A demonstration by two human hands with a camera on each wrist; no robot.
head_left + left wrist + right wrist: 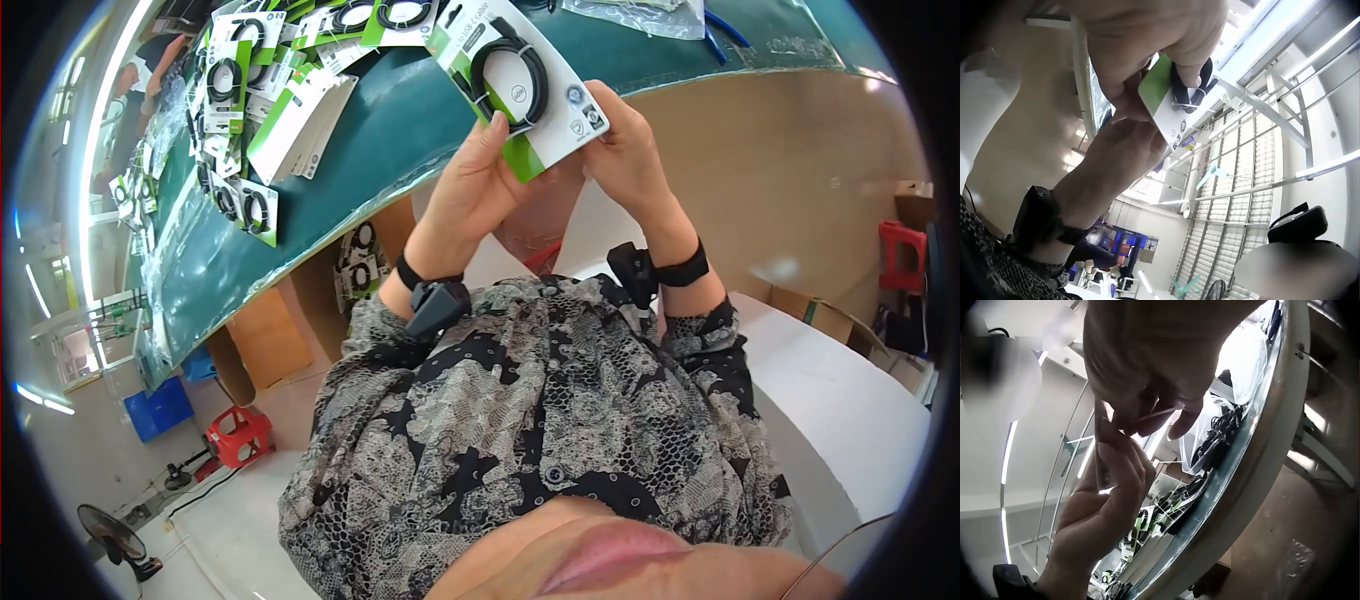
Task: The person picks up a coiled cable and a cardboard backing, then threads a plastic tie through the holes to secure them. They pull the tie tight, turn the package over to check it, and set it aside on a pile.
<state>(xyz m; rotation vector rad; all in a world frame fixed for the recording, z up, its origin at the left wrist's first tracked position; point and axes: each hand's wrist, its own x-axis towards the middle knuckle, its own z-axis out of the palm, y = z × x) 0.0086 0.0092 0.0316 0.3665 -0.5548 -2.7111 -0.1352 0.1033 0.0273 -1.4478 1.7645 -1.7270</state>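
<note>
Both hands hold up a white and green cable card with a coiled black cable fixed to its front. My left hand grips the card's lower left part, thumb over the front near the coil. At the lower right edge, my right hand pinches the card, with most of its fingers hidden behind it. The left wrist view shows a thin white tie round the black cable. In the right wrist view, a thin pale strip shows at the right hand's fingers.
A green-topped table lies ahead. On its left are many similar carded cables and a fanned stack of white and green cards. Clear plastic bags and a blue-handled tool are at the back right. A red stool stands lower left.
</note>
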